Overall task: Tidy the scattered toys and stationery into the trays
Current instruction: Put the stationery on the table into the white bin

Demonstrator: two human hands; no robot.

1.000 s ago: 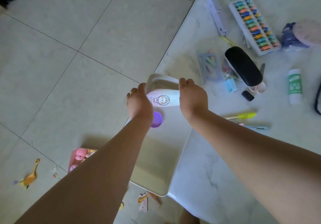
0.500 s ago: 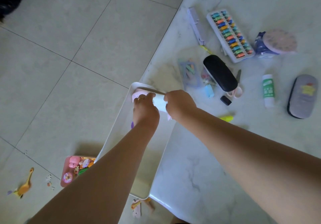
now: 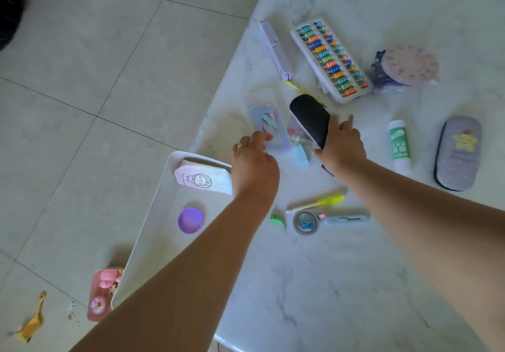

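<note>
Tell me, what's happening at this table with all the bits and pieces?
A person is tidying stationery into a white tray, which already holds a bunny pencil case and a purple lid. The right hand grips a black case; the left hand reaches toward a clear box of chalk.

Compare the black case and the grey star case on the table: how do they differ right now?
The black case is plain and glossy; the grey star case looks like fabric with a yellow star. The right hand grips the black case, lifting one end; the grey one lies flat, untouched. Both are oblong with rounded ends, and neither is in a tray.
</note>
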